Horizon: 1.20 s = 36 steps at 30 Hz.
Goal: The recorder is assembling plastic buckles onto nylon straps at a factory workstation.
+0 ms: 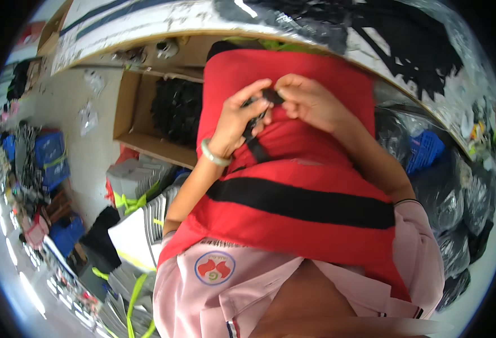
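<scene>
Above the red apron (293, 146) over my lap, my two hands meet around a small black piece (272, 97) that looks like fabric or webbing. My left hand (238, 115) is closed on it between thumb and fingers, with a light bangle (214, 154) on that wrist. Just to its right, my right hand (311, 101) pinches at the piece's right edge with thumb and fingertips. A black strap (257, 150) shows below my left hand, lying on the apron; whether it joins the piece I cannot tell.
A cardboard box (128, 107) full of black pieces (177, 107) stands open at my left. Stacked grey sheets (132, 177) tied with yellow-green strips lie nearer. Ahead runs a worn white table (146, 25) bearing black material (411, 45). Bags (439, 191) and a blue basket (425, 151) sit at right.
</scene>
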### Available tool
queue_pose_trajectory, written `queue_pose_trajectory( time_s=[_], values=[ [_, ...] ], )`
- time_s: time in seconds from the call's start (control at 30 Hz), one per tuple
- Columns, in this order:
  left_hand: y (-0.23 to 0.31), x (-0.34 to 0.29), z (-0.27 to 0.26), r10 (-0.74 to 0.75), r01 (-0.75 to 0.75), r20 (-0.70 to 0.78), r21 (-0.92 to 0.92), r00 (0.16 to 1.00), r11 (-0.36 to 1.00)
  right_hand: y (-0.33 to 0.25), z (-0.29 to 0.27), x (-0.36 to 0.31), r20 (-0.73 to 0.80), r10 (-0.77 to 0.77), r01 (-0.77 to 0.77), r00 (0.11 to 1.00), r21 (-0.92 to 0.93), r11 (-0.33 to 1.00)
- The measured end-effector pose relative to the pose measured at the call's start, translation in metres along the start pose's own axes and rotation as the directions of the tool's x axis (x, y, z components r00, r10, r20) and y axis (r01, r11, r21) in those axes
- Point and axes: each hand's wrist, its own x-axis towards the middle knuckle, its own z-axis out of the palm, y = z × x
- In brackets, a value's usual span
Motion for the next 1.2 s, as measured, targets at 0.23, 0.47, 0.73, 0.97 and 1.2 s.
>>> queue_pose_trajectory(
  time_s=[0.23,0.47,0.73,0.97,1.2],
  values=[
    [-0.007,0.021,0.007,0.156,-0.162,0.043,0.206,0.987,0.965,-0.026,-0.010,-0.015,-0.058,0.024,-0.041,0.998,-0.304,0.952],
    [-0.010,0.038,0.005,-0.191,0.192,0.030,-0.253,0.981,0.948,-0.122,-0.111,-0.020,0.119,-0.921,-0.277,0.370,-0.932,-0.232],
    [-0.017,0.041,0.003,-0.177,0.187,0.064,-0.218,0.982,0.958,-0.106,-0.139,0.003,0.242,-0.928,-0.227,0.282,-0.924,-0.309],
    [-0.021,0.038,0.002,-0.180,0.188,0.063,-0.176,0.982,0.966,-0.106,-0.146,0.004,0.217,-0.910,-0.224,0.353,-0.925,-0.307],
    [-0.023,0.034,0.005,-0.120,0.120,0.016,-0.036,0.993,0.992,-0.155,-0.130,-0.020,0.460,-0.874,-0.313,0.155,-0.817,-0.485]
  ],
)
